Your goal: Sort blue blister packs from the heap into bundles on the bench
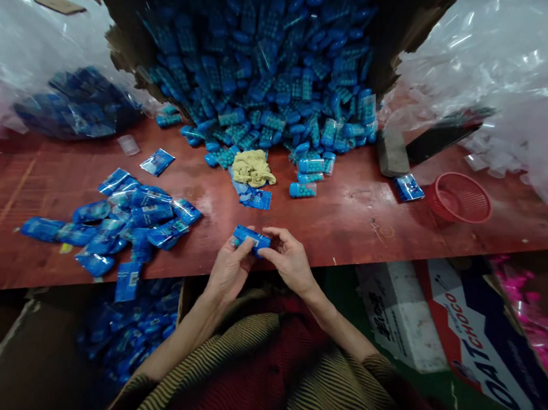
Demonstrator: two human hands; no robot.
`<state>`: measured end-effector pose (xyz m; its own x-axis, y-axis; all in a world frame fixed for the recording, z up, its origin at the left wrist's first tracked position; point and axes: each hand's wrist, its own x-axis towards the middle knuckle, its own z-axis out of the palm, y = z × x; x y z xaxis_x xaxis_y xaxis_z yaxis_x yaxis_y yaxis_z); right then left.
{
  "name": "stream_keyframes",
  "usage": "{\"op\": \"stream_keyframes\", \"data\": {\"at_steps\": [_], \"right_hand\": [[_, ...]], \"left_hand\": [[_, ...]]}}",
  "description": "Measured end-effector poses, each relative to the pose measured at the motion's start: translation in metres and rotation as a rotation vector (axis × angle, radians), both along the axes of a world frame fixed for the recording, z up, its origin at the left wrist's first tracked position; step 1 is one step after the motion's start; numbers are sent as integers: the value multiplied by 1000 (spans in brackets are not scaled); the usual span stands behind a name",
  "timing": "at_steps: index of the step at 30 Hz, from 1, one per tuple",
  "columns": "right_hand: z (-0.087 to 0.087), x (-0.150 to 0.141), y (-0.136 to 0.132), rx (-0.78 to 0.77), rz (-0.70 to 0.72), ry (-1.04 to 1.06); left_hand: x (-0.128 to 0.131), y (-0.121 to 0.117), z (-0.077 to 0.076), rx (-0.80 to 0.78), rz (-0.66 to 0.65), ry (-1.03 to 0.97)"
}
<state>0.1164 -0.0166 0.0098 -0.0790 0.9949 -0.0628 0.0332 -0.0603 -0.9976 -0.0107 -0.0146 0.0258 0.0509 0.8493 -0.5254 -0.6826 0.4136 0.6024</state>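
Observation:
My left hand (pixel 232 267) and my right hand (pixel 292 263) both grip a small blue printed packet (pixel 252 237) near the front edge of the table. The left thumb presses on its face, while the right fingers pinch its right end. Whether a bottle is inside cannot be made out. Just beyond lie a few flat blue sleeves (pixel 257 199) and a crumpled yellow cloth (pixel 253 167). Left of my hands is a loose pile of blue packets (pixel 129 212). Clear bottles with blue caps and blue balls (pixel 302 189) lie past the cloth.
A large torn carton (pixel 119 45) spills many such bottles onto the red table (pixel 340 225). At right stand a red plastic basket (pixel 461 197) and a grey block (pixel 393 153). A bag of blue packets (pixel 81 103) sits left; more packets (pixel 128 327) fill a box below.

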Motion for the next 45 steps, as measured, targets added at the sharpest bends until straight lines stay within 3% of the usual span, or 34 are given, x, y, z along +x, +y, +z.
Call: {"op": "stream_keyframes", "data": {"at_steps": [4,11,15,19,24,30,33,39,45], "right_hand": [[1,-1,0,-114,0,58],[-1,-5,-2,-72,17,-23],[-1,-5,0,-99,-71,11],[2,-2,1,-37,-40,7],[0,4,0,89,107,-38],[-4,2,-1,144,134,-137],[-7,1,0,125,93,-145],[-7,4,6,51,102,-57],[-7,-2,3,-93,113,66]], "left_hand": [[-2,-3,-2,11,-37,45],[3,-3,-5,41,69,235],[0,-3,-4,79,-39,139],[-4,-3,-4,106,-104,86],[-4,-2,-1,91,-43,112],[0,-1,1,40,40,188],[-1,-2,-1,50,42,161],[-9,-1,-3,64,-139,64],[-7,-5,-2,45,-52,167]]}}
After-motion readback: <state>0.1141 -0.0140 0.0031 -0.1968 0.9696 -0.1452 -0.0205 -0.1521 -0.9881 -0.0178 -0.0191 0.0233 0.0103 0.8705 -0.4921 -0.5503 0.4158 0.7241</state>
